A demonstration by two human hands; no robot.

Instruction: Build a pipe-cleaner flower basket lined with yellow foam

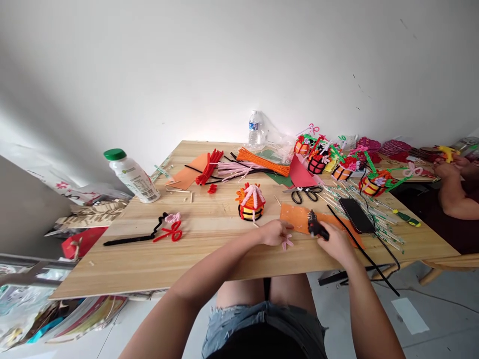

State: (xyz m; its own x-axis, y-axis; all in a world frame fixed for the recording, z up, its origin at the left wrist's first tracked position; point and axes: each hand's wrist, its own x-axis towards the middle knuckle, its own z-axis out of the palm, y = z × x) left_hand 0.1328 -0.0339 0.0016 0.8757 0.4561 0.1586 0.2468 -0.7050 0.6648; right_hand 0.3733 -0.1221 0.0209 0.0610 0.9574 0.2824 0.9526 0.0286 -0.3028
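Observation:
My left hand [275,233] is closed low over the table, its fingers pinching a small pink pipe-cleaner bow [287,243] whose loops stick out below them. In my right hand [337,244] is a black hot glue gun [317,228], held above an orange felt sheet [294,217]. A small basket of orange, yellow and black pipe cleaners with pink strips on top [251,203] stands just beyond my left hand. To the left lie a red pipe-cleaner bow [172,233], a pink curl [172,217] and a bent black pipe cleaner [129,241].
Scissors [307,194], a phone [357,215], wrapped sticks [387,229] and a screwdriver [407,218] lie right. Bundled pipe cleaners [264,162] and several finished baskets [343,169] fill the back. A white bottle [132,177] stands left; another person's hands [447,169] work far right.

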